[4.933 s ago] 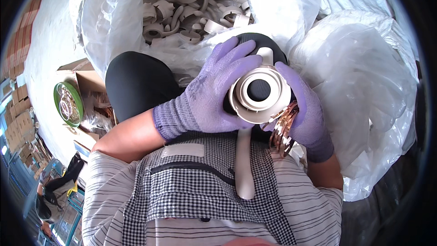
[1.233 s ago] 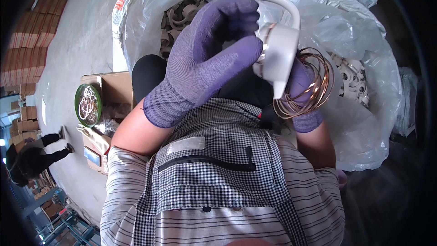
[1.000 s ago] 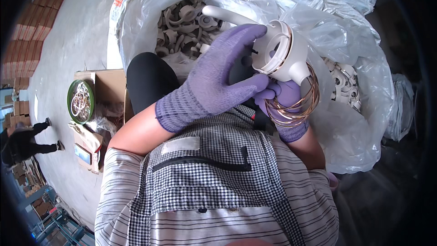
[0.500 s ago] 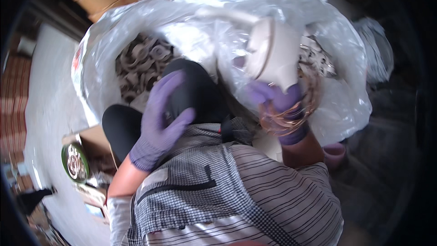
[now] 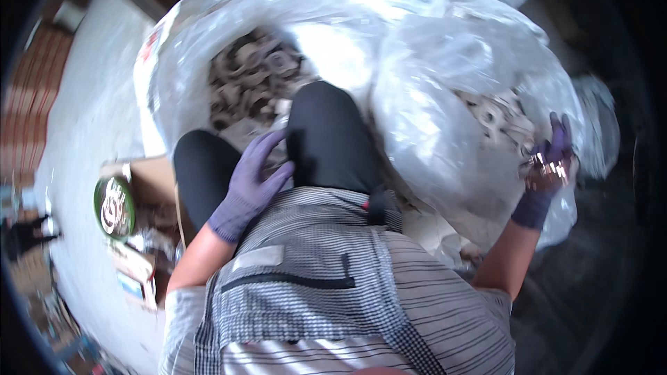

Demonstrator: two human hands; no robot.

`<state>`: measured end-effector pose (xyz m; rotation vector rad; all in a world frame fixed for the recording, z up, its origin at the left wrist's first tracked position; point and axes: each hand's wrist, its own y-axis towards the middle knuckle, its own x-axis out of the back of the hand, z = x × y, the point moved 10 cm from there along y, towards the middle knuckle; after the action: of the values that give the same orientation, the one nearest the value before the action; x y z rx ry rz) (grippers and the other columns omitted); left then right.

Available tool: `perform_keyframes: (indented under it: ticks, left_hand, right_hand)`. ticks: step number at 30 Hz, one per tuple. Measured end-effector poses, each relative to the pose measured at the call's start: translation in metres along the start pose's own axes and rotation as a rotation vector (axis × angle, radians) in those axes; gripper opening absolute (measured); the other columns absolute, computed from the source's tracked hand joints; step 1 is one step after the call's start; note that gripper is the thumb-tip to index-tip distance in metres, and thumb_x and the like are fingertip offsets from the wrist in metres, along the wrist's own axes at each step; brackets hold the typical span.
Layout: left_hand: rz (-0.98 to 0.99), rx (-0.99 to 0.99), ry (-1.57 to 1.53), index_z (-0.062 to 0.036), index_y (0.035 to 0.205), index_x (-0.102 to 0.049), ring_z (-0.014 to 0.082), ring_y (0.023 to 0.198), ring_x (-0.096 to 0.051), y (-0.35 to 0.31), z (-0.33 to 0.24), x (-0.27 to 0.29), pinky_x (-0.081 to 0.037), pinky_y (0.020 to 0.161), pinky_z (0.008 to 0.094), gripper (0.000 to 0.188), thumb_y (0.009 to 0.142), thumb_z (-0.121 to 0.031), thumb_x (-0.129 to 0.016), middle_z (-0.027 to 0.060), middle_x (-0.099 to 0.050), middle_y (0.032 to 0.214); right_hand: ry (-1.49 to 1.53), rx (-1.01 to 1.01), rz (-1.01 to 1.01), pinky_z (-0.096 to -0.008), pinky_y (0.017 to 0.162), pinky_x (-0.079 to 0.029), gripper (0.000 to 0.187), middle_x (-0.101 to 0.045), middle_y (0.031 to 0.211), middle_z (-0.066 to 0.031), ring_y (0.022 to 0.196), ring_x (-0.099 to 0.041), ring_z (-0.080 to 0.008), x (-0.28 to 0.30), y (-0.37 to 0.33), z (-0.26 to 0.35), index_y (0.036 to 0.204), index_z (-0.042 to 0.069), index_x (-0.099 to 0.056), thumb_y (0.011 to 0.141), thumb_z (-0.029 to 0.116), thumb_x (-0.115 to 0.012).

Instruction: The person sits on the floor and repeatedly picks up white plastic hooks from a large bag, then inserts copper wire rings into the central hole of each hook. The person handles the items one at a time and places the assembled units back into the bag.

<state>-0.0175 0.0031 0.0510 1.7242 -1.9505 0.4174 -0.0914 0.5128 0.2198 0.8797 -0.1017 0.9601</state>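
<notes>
Beyond your lap, 2 big bags of clear and white plastic gape side by side: the left bag [image 5: 170, 94] in front of your left leg, and the right bag [image 5: 424, 142] past your right leg. Your dark-trousered legs [image 5: 326, 128] are bent, with the right knee reaching up between the bags. Your checked apron [image 5: 292, 312] lies over a striped shirt [image 5: 455, 288] and has a dark zip across it. Inside the left bag sits a heap of greyish parts [image 5: 253, 80], rings and curved pieces jumbled together; a heap of paler parts [image 5: 495, 117] shows deep in the right bag. Just beside your left leg stands an open cardboard box [image 5: 154, 180], and at its outer edge is a green-rimmed basket [image 5: 98, 210] with shiny rings in it.

Your hands wear purple gloves and are well apart. The left hand [image 5: 251, 184] hovers near your lap, thumb spread wide from the fingers. The right hand [image 5: 558, 147] is at the outer side of the right bag, fingers raised and apart. Smallest are the copper-coloured rings [image 5: 545, 175], bunched about that right hand; blur hides exactly how they are looped.
</notes>
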Motion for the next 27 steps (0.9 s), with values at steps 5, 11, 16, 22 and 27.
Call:
perform_keyframes:
  ticks: [5,11,16,22,27]
  left_hand:
    - [-0.087,0.038,0.307,-0.0045,0.142,-0.054,0.0355,0.128,-0.056,0.036,0.06,0.03,-0.044,0.111,0.0419,0.061,0.09,-0.029,-0.074,0.0207,-0.058,0.137]
    - [0.113,0.534,0.41,-0.0046,0.145,-0.053,0.0376,0.13,-0.057,0.121,0.2,0.044,-0.045,0.111,0.0447,0.081,0.084,-0.055,-0.07,0.0233,-0.058,0.14]
    - [0.154,0.686,0.411,-0.0054,0.149,-0.048,0.0365,0.139,-0.05,0.206,0.294,0.036,-0.042,0.115,0.0436,0.083,0.083,-0.05,-0.07,0.0232,-0.052,0.148]
    - [-0.063,0.618,0.483,-0.0033,0.153,-0.037,0.0397,0.143,-0.043,0.275,0.367,0.042,-0.039,0.116,0.0487,0.095,0.084,-0.061,-0.068,0.0265,-0.044,0.153]
    - [0.017,0.558,0.605,-0.0007,0.136,-0.058,0.0406,0.123,-0.062,0.24,0.414,0.048,-0.049,0.106,0.0466,0.082,0.078,-0.057,-0.072,0.0293,-0.063,0.13]
  right_hand:
    - [1.1,-0.315,0.512,-0.0234,0.044,-0.036,0.044,-0.066,0.114,-0.0186,0.046,-0.042,-0.007,-0.147,-0.075,0.073,0.14,0.0,-0.048,0.11,0.032,-0.045]
    - [1.539,-0.908,1.071,-0.0365,0.058,-0.048,0.034,-0.058,0.091,-0.0114,0.055,-0.052,-0.0176,-0.32,-0.216,0.112,0.117,0.017,-0.063,0.11,0.042,-0.042]
    - [1.875,-0.856,1.319,-0.0394,0.061,-0.054,0.038,-0.056,0.093,-0.0129,0.056,-0.054,-0.0171,-0.344,-0.223,0.126,0.122,0.013,-0.058,0.113,0.042,-0.035]
    - [2.141,-0.995,1.323,-0.0435,0.069,-0.058,0.041,-0.059,0.103,-0.0205,0.065,-0.062,-0.0219,-0.347,-0.215,0.122,0.126,0.007,-0.056,0.113,0.039,-0.034]
    - [2.212,-1.0,1.398,-0.0453,0.073,-0.058,0.042,-0.06,0.111,-0.0238,0.07,-0.064,-0.0226,-0.355,-0.215,0.131,0.129,0.007,-0.057,0.113,0.039,-0.033]
